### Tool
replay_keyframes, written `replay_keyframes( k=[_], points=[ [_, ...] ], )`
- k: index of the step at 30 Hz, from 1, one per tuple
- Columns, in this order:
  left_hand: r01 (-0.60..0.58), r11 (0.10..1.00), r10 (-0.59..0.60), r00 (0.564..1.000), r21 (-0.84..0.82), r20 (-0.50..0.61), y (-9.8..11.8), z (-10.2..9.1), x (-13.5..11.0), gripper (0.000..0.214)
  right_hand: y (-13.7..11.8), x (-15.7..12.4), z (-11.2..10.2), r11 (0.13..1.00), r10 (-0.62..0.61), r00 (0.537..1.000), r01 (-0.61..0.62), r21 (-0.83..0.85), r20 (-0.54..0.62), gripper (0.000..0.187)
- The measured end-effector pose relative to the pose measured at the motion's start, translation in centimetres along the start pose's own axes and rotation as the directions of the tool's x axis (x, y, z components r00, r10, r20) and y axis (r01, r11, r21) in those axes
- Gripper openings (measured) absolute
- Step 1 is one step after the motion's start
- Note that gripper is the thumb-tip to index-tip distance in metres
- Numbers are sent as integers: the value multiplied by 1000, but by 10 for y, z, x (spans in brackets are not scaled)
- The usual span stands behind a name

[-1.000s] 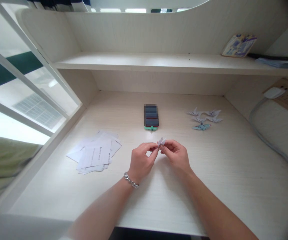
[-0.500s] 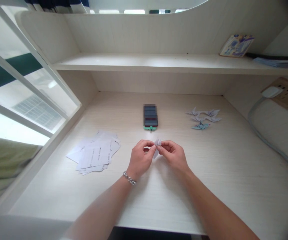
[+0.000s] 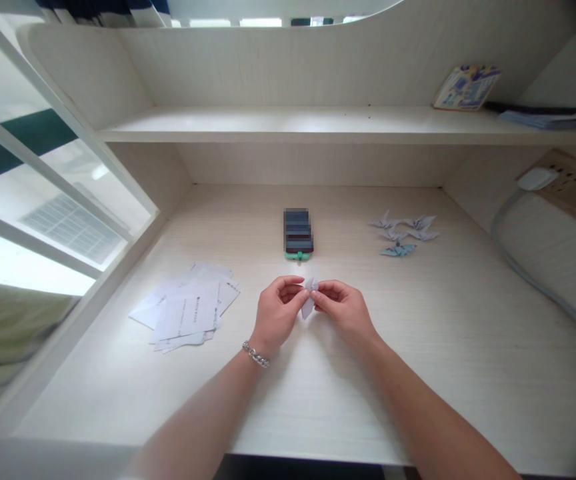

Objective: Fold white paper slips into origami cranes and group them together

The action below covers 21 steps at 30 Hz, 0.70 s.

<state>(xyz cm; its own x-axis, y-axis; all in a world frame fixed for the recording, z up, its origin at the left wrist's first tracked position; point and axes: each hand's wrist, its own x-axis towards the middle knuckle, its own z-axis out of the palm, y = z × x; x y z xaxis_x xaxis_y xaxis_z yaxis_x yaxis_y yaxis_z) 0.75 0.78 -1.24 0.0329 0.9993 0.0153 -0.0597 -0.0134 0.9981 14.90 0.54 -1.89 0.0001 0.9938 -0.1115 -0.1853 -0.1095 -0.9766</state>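
A small folded piece of pale paper [image 3: 309, 298] is pinched between both my hands just above the light wooden desk [image 3: 418, 347]. My left hand [image 3: 275, 315], with a metal bracelet at its wrist, grips the paper's left side with thumb and fingers closed. My right hand [image 3: 343, 310] pinches the right side the same way. Most of the paper is hidden by my fingertips. Behind my hands lies a phone [image 3: 298, 232] in a green case, screen up.
A loose pile of white paper sheets [image 3: 185, 307] lies to the left. Several finished paper cranes [image 3: 404, 233] sit at the back right. A shelf [image 3: 318, 123] above holds a booklet [image 3: 465, 87]. A plug and grey cable [image 3: 513, 233] run along the right wall.
The folded paper has been turned from pointing upward to hanging down between my fingertips. Both hands have shifted slightly left and closer together.
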Motion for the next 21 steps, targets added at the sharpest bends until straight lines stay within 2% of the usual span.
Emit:
replay_keyframes(
  k=[10, 15, 21],
  points=[
    [110, 994, -106, 985, -20, 139, 3, -2, 0, 29, -2, 0, -2, 999, 41, 998, -40, -19, 53, 29],
    [60, 996, -66, 992, 65, 106, 3, -1, 0, 25, -2, 0, 0, 998, 57, 998, -57, 20, 40, 30],
    [15, 989, -35, 991, 148, 130, 1, 2, -4, 22, -4, 0, 1, 999, 41, 999, -40, 3, -24, 25]
  ],
)
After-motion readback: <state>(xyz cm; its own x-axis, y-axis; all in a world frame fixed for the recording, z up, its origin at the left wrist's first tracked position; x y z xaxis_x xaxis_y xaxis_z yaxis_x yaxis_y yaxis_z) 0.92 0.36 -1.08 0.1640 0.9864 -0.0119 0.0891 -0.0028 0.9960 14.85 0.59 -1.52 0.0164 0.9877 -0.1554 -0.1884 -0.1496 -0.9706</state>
